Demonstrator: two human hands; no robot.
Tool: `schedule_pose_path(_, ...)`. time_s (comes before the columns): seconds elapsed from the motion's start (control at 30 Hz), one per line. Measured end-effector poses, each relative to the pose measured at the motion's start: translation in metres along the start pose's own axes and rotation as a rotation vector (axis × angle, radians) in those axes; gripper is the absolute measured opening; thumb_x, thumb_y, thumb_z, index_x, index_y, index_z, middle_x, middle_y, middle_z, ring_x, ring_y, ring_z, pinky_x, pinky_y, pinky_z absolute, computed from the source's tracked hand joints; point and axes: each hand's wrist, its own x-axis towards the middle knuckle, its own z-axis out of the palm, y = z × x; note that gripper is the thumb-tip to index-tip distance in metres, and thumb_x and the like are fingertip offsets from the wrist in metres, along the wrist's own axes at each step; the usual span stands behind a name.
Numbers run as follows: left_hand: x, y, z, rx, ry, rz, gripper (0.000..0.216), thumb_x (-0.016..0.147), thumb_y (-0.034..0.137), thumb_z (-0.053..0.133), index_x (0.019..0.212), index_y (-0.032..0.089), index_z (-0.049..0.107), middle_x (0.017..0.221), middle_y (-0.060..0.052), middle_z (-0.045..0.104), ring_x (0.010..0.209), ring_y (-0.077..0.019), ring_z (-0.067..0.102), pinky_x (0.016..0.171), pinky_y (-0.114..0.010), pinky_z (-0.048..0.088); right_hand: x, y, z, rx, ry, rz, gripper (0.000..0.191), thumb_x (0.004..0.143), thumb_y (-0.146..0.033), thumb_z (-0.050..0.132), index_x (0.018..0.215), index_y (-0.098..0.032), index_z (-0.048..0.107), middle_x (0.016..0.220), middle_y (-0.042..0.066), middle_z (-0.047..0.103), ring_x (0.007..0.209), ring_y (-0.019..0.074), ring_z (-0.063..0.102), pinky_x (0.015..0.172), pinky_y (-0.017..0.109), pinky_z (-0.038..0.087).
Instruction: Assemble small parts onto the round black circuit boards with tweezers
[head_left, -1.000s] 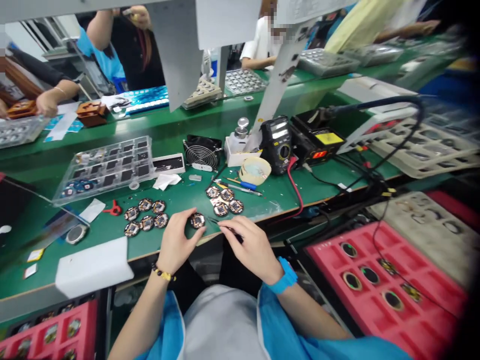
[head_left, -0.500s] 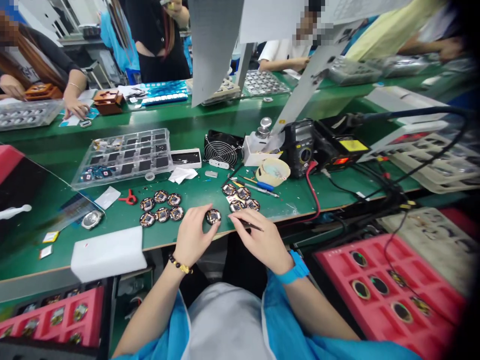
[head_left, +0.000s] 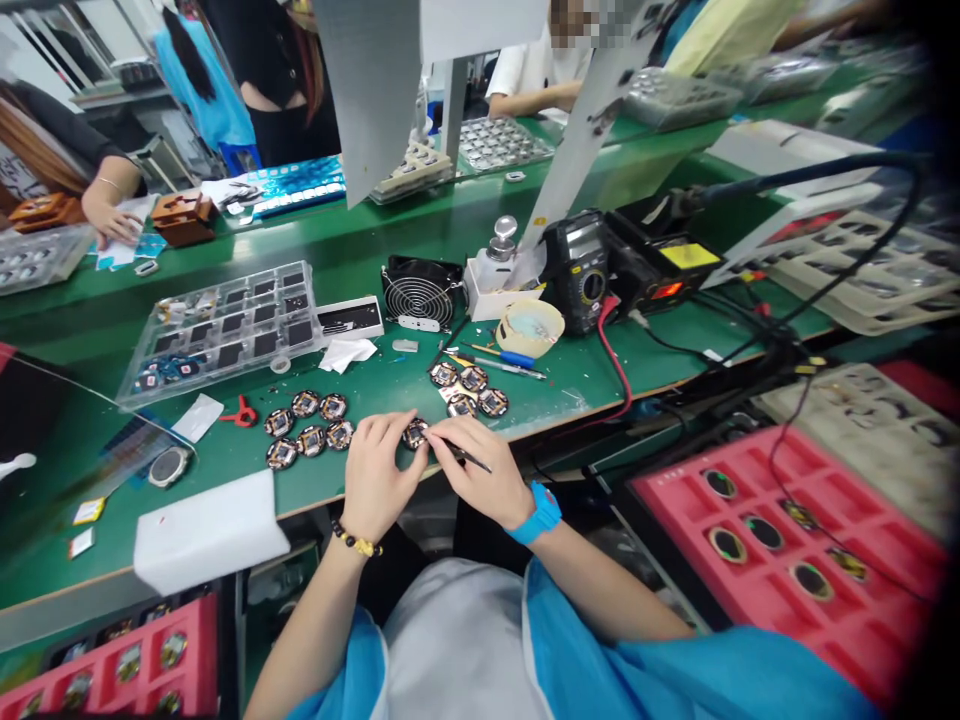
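Observation:
Between my two hands is a round watch-like electronic module, dark-rimmed with copper-coloured parts, at the bench's front edge. My left hand grips it by the rim, thumb and fingers on either side. In my right hand a dark, thin pair of tweezers is pinched, its tip end at the module and partly hidden by my fingers. Several like modules lie in two rows left of my left hand. Another cluster of modules lies just beyond my right hand.
Behind stand a clear compartment box, a fan, a dispenser bottle, a round tub and a multimeter. A white foam sheet overhangs the front edge. Red foam trays sit low at both sides. Co-workers sit opposite.
My right hand has moved left, up against the module, bringing the tweezers to it. My left hand keeps hold of the module. The whole view has shifted slightly.

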Motion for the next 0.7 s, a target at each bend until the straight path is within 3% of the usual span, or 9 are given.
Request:
schedule_pose_path(0.33,0.003,-0.006,-0.003,0.028,-0.028,0.093,0.033,0.097,0.027,0.066,0.13,0.021,0.068,0.117,-0.009,0.071,0.108,-0.028,0.062,0.098,-0.046,0.051,0.0,0.011,0.007,-0.084,-0.022,-0.096,0.017,0.105,-0.022,0.054,0.103,-0.019,0.07,0.098,0.008,0.075,0.089,0.0205,0.066,0.083,0.037,0.056)
schedule_pose_path(0.7,0.003,-0.014,-0.002,0.004,-0.022,0.139,0.035,0.097,0.031,0.065,0.13,0.02,0.068,0.117,-0.01,0.072,0.11,-0.0305,0.062,0.102,-0.047,0.05,-0.011,0.03,0.017,-0.238,0.019,-0.238,0.02,0.103,-0.026,0.059,0.116,-0.021,0.073,0.103,0.006,0.076,0.091,0.0183,0.066,0.08,0.032,0.055)
